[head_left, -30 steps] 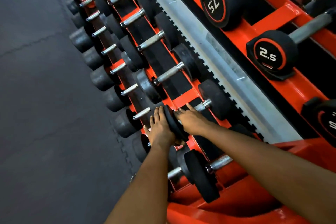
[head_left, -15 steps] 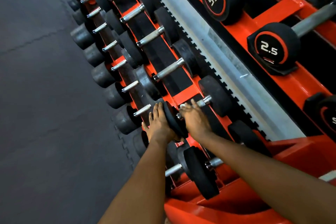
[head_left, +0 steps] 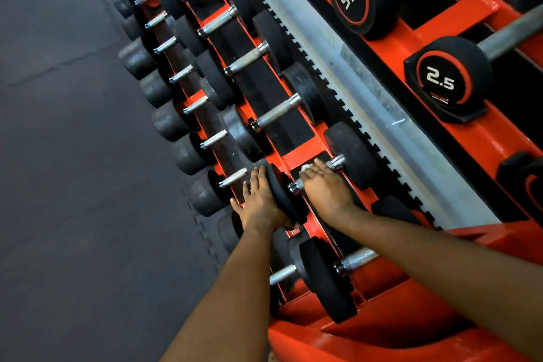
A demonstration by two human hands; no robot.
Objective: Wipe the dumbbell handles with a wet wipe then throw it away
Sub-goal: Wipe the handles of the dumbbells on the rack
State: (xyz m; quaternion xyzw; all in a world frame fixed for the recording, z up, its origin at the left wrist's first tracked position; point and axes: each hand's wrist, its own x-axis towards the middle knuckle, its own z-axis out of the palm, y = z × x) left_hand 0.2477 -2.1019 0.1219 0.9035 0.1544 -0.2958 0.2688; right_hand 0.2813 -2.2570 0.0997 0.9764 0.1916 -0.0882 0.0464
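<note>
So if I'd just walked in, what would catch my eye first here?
Probably the bright orange rack running diagonally, lined with black dumbbells. At its near end the left hand braces a dumbbell head while the right hand covers its handle, a bit of white wipe at the fingertips.

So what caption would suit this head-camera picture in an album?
Left hand steadies a dumbbell's black end while the right hand wipes its handle on an orange rack.

The rack (head_left: 482,138) is glossy orange painted metal; dumbbell heads (head_left: 351,153) look matt black rubber (slightly dusty), handles (head_left: 276,113) bright knurled steel, floor (head_left: 73,156) dull textured rubber matting.
</note>
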